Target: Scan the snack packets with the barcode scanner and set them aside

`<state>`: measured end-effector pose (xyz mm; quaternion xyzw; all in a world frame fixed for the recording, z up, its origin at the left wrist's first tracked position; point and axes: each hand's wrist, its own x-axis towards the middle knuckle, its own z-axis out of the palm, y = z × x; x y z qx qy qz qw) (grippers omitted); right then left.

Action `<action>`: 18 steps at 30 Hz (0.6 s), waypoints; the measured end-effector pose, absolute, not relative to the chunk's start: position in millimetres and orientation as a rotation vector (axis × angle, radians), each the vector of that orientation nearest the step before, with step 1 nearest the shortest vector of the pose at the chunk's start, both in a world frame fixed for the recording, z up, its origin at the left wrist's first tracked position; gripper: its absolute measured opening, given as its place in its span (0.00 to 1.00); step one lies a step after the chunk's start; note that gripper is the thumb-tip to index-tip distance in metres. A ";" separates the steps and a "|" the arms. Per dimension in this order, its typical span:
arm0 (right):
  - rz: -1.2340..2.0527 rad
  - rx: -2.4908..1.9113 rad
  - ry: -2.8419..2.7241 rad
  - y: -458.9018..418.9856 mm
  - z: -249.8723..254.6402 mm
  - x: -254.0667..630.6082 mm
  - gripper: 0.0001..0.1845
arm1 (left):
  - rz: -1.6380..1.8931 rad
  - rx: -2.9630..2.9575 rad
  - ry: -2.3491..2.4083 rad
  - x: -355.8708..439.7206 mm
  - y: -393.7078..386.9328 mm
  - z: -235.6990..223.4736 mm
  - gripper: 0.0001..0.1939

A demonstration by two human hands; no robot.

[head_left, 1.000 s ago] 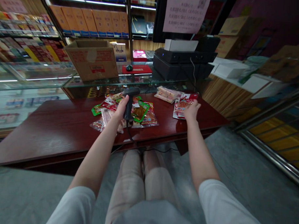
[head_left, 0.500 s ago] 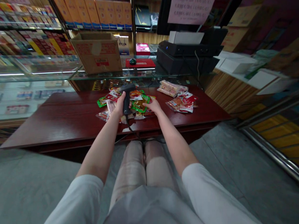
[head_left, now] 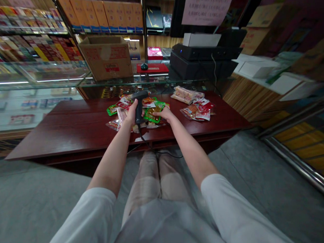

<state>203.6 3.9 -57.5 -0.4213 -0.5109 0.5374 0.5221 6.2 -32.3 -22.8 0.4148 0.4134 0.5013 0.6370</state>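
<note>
Barcode scanner [head_left: 139, 108] — clenched in the left hand [head_left: 131, 113]; right hand [head_left: 164, 114] open on a snack packet [head_left: 152, 115].

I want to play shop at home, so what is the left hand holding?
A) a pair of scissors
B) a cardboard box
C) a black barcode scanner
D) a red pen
C. The left hand is wrapped around the handle of the black barcode scanner, and its cable hangs down over the dark red table.
</note>
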 end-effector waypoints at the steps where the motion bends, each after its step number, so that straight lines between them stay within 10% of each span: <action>1: 1.326 -1.041 -1.188 3.0 -56.9 206.5 0.23 | 1.146 0.949 0.942 5.7 -32.0 -23.7 0.35; 12: 1.455 -0.651 -0.583 -11.6 -76.9 280.2 0.05 | 1.169 0.956 0.905 5.0 -37.6 -22.0 0.34; 18: 1.479 -0.664 -0.667 -10.3 -75.2 277.9 0.31 | 1.168 0.967 0.908 4.4 -40.0 -21.1 0.35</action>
